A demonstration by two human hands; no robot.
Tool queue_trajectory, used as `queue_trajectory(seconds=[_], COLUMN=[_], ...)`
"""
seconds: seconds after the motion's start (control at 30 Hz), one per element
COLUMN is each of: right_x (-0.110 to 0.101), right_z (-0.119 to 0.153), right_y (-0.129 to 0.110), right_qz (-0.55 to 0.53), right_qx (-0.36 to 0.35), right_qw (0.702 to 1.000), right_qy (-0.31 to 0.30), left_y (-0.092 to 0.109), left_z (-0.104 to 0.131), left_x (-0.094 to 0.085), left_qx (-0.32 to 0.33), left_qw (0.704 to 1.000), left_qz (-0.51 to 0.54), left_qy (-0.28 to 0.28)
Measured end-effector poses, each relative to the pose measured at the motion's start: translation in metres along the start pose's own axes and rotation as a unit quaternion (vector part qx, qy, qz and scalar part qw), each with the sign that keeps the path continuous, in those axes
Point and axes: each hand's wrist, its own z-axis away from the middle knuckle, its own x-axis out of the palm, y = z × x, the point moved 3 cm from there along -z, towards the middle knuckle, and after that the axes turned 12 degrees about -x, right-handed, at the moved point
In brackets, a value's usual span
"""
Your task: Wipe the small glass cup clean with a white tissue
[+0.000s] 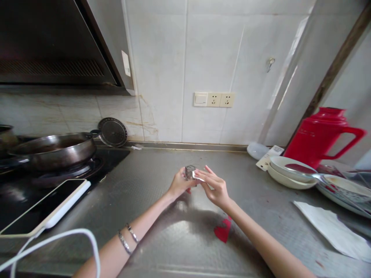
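Note:
Above the middle of the steel counter, my left hand point(179, 183) is closed around a small, shiny, grey-and-clear object point(189, 172), perhaps glass or metal; its exact kind is too small to make out. My right hand point(215, 189) meets it from the other side, thumb and fingers pinching a bit of white tissue point(197, 177) against the object. Some of the right fingers stick out loosely. A small red patch shows just under the left hand. Between my forearms, a torn-looking red piece point(222, 231) lies flat on the counter point(176, 243).
At left, a steel pan point(62, 152) sits on the black stove, near a phone point(46, 208) with a white cable point(87, 231). On the right stand a red thermos point(317, 135), stacked bowls point(290, 179) and a white paper towel point(330, 227). Sockets point(214, 99) are on the wall.

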Motion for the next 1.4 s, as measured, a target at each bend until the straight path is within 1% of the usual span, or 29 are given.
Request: queue_trajectory(seconds=[0.1, 0.17, 0.33, 0.43, 0.57, 0.67, 0.8, 1.0, 1.07, 1.17, 1.23, 1.3, 1.4], right_x=[-0.001, -0.001, 0.0, -0.001, -0.004, -0.005, -0.004, -0.004, -0.004, -0.003, -0.002, -0.001, 0.0], right_z=[0.003, 0.004, 0.003, 0.002, 0.004, 0.003, 0.001, 0.005, 0.005, 0.003, 0.001, 0.001, 0.003], right_y=[0.008, 0.009, 0.001, -0.001, 0.007, 0.007, 0.001, 0.011, 0.01, 0.003, 0.0, 0.001, 0.008], right_qz=[0.006, 0.006, 0.008, 0.011, 0.027, 0.032, 0.015, 0.008, 0.003, -0.014, -0.025, -0.033, -0.051], right_qx=[0.03, 0.035, 0.001, -0.019, 0.006, -0.002, -0.028, 0.045, 0.037, 0.003, 0.002, 0.03, 0.113], right_qw=[0.999, 0.999, 1.0, 1.0, 0.999, 0.999, 0.999, 0.999, 0.999, 1.0, 1.0, 0.999, 0.992], right_qy=[0.023, 0.025, 0.005, -0.004, 0.017, 0.016, -0.003, 0.02, 0.014, -0.005, -0.009, 0.0, 0.023], left_y=[-0.004, -0.005, -0.005, -0.005, -0.005, -0.005, -0.004, 0.0, -0.001, -0.003, -0.004, -0.003, -0.001], left_z=[-0.001, 0.0, 0.001, 0.001, 0.004, 0.005, 0.004, 0.006, 0.006, 0.004, 0.003, 0.004, 0.006], left_x=[0.001, 0.001, -0.001, -0.002, 0.0, 0.002, 0.0, 0.001, 0.001, 0.0, -0.001, -0.001, 0.0], left_qx=[-0.007, -0.013, -0.045, -0.053, -0.064, -0.072, -0.063, -0.065, -0.07, -0.073, -0.073, -0.071, -0.075], left_qw=[1.0, 0.999, 0.995, 0.993, 0.99, 0.987, 0.988, 0.989, 0.989, 0.99, 0.991, 0.992, 0.992], left_qz=[0.008, 0.018, 0.035, 0.04, 0.045, 0.045, 0.039, 0.026, 0.023, 0.021, 0.018, 0.016, 0.012], left_qy=[-0.017, -0.035, -0.082, -0.098, -0.12, -0.138, -0.137, -0.131, -0.127, -0.116, -0.111, -0.108, -0.105])
